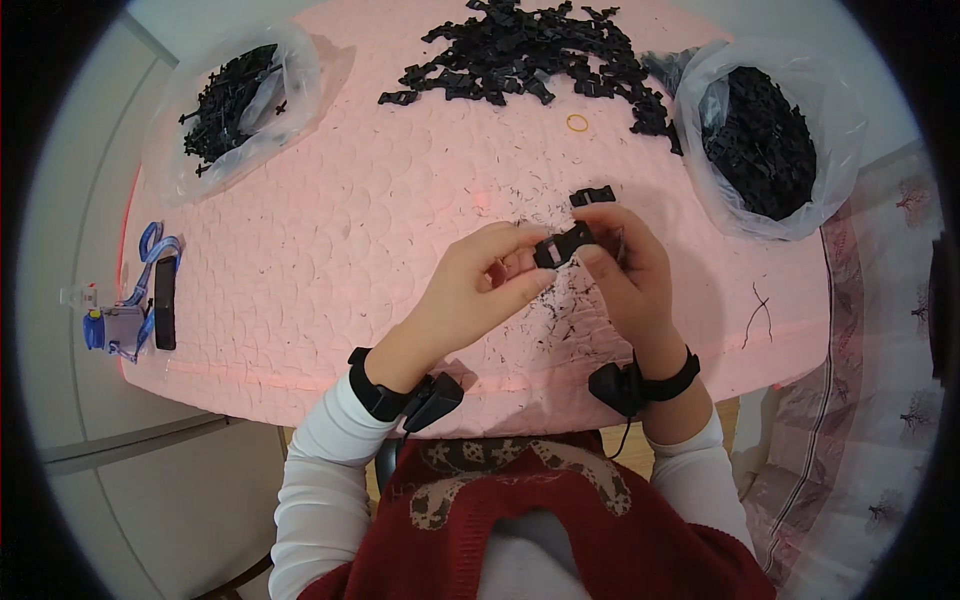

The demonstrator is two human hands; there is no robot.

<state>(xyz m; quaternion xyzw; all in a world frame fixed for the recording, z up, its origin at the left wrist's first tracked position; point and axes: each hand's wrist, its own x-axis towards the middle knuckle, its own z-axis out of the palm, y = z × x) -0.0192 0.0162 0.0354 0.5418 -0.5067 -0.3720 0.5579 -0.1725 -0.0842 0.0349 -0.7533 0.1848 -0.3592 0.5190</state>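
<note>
Between my hands is a black plastic buckle (568, 245), held over the middle of the table. The thumb and fingers of my left hand (480, 275) pinch its left end, while my right hand (635, 275) grips the right end. Just beyond my right fingertips, a second black buckle (592, 196) lies on the pink cloth. Small black scraps (560, 318) are scattered on the cloth beneath and around my hands.
A large heap of black buckles (530, 50) covers the far side of the pink-quilted table (300, 270). Bags of black parts stand far left (292, 100) and far right (840, 110). A yellow ring (577, 123), a phone (166, 305), a blue lanyard (140, 285) and dark wire (758, 315) lie around.
</note>
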